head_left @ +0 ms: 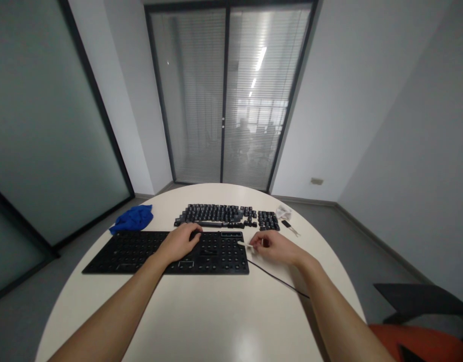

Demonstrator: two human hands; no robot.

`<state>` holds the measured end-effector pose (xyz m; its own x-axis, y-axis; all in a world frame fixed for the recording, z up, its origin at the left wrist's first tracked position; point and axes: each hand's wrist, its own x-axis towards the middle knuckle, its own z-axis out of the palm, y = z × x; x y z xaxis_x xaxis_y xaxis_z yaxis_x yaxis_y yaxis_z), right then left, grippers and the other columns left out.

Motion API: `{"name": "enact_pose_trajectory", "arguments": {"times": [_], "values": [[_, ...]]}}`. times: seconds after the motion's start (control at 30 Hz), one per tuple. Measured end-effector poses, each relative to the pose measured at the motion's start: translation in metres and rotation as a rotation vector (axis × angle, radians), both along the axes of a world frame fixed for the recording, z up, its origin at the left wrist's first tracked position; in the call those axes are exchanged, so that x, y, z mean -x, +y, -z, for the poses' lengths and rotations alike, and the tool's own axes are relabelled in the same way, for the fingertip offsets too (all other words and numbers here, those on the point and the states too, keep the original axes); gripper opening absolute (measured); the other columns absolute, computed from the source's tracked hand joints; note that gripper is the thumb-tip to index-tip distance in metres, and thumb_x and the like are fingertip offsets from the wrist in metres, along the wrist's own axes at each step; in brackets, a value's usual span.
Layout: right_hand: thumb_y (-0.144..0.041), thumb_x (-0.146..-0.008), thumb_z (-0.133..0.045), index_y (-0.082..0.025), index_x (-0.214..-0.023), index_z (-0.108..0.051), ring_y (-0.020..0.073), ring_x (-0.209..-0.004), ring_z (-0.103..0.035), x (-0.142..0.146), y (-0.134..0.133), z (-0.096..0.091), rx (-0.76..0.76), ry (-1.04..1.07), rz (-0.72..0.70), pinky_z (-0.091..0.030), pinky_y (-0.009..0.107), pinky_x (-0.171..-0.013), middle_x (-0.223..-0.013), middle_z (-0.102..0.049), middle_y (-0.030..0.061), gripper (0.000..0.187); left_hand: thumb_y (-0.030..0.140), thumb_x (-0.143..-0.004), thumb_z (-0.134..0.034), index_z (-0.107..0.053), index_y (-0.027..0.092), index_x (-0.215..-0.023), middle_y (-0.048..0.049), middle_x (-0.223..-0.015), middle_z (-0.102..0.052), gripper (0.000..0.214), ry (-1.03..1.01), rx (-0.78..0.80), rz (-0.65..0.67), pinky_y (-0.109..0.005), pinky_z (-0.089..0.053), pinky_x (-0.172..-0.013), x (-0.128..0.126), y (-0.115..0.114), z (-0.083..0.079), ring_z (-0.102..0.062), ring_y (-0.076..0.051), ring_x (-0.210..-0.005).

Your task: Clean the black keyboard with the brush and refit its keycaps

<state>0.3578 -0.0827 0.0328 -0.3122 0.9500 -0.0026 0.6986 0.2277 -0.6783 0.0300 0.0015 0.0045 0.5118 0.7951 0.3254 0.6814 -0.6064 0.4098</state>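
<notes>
Black keycaps [212, 213], legends [268, 220] illegibly small

Kbd [141, 250] blk; cloth [133, 219] blu; tbl [216, 317] off-wht.

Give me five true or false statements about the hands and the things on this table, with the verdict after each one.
1. The cloth lies at the table's right side. False: the blue cloth lies toward the left.
2. The right hand holds a thin white stick. True.
3. The loose keycaps lie beyond the keyboard base. True.
4. The left hand is over bare tabletop. False: the left hand is over the keyboard base.
5. A black cable lies right of the keyboard base. True.
</notes>
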Motion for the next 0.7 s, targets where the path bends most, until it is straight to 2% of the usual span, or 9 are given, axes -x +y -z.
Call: {"name": "enact_pose_trajectory", "arguments": {"times": [0.7], "values": [[-0.020,-0.078,-0.058,-0.018,-0.098,-0.075,0.0153,-0.065,-0.056,0.0102,-0.0046,-0.0055,0.005,-0.016,-0.017,-0.038,0.025,-0.059,-0.074,-0.068,0.0025,0.026,0.033,-0.091,-0.048,-0.066,0.024,-0.102,-0.0044,-0.104,-0.070,0.023,-0.002,-0.011,0.006,-0.037,-0.048,-0.090,0.0015,0.0009,0.0008,-0.062,-0.025,-0.099]]}}
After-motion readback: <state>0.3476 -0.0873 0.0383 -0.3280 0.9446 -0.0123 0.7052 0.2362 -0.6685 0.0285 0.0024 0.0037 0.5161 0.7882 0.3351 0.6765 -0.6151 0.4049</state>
